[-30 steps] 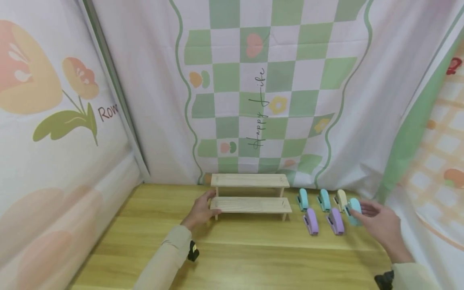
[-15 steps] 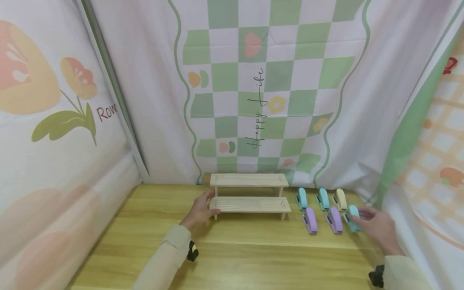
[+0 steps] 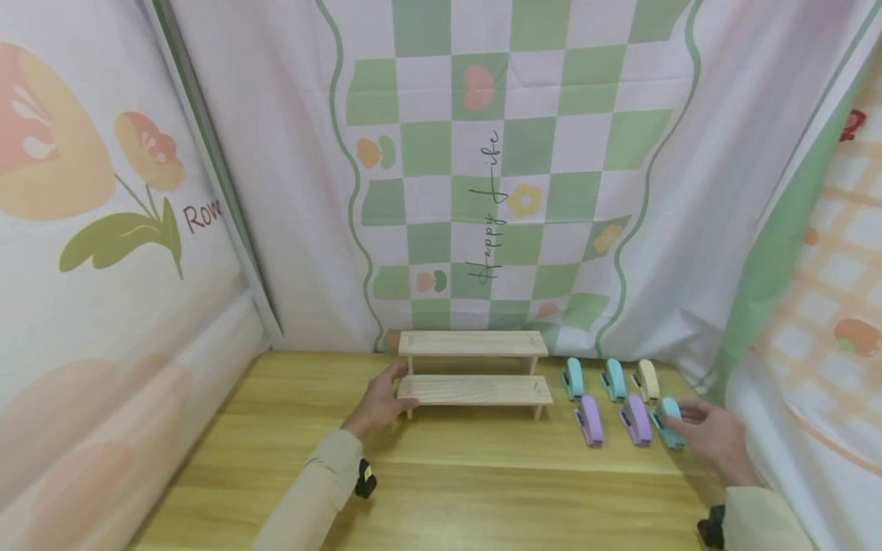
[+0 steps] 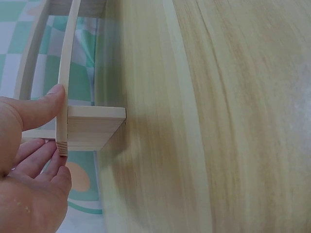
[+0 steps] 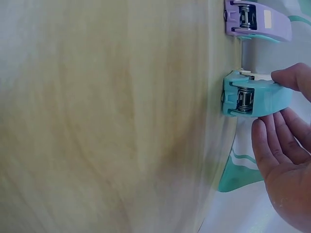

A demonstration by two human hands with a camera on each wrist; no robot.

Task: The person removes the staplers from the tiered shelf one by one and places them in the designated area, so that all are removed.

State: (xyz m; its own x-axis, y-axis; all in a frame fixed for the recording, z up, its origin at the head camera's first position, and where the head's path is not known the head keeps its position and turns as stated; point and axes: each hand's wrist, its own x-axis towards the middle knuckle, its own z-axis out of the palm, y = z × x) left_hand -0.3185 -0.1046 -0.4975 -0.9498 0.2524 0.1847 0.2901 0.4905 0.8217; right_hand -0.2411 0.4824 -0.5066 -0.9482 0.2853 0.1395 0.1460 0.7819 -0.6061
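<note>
My left hand (image 3: 376, 399) holds the left end of a two-tier wooden shelf (image 3: 475, 389); in the left wrist view its thumb lies on top of the lower board (image 4: 62, 116) and the fingers are beneath. At the right, my right hand (image 3: 717, 438) pinches a teal stapler (image 5: 267, 98) between thumb and fingers, its base at the tabletop. Left of it stand two purple staplers (image 3: 635, 420) in the front row. Behind them is a row of two teal staplers (image 3: 613, 380) and a cream stapler (image 3: 646, 380).
The wood-grain table (image 3: 482, 497) extends in front of the shelf. A checked green and white cloth (image 3: 482, 191) hangs right behind it. Printed curtains close in the left and right sides.
My right hand has brought the teal stapler down and slightly toward me, beside the purple staplers at the row's right end. The left hand has stayed on the shelf.
</note>
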